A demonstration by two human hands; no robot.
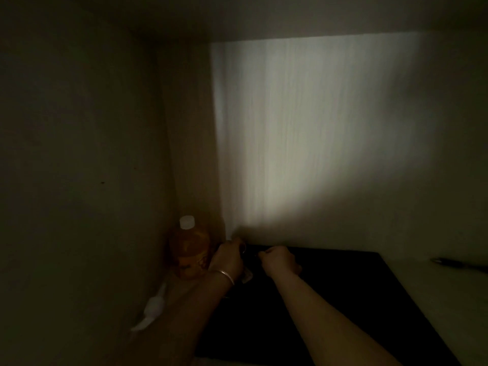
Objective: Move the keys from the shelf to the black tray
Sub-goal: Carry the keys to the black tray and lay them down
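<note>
The scene is very dark. My left hand point(228, 256), with a bracelet on its wrist, is closed at the far left corner of the black tray point(343, 299), close to the back wall. A small metal ring of the keys point(243, 247) glints at its fingertips, and a pale tag point(247, 277) shows under the hand. My right hand point(280, 261) is over the tray just to the right of the left hand, with its fingers curled. Whether it holds anything is lost in the dark.
An orange bottle point(188, 249) with a white cap stands in the left corner beside my left hand. A white object point(153, 307) lies along the left wall. A dark pen point(459, 264) lies on the shelf right of the tray. Light falls on the back wall.
</note>
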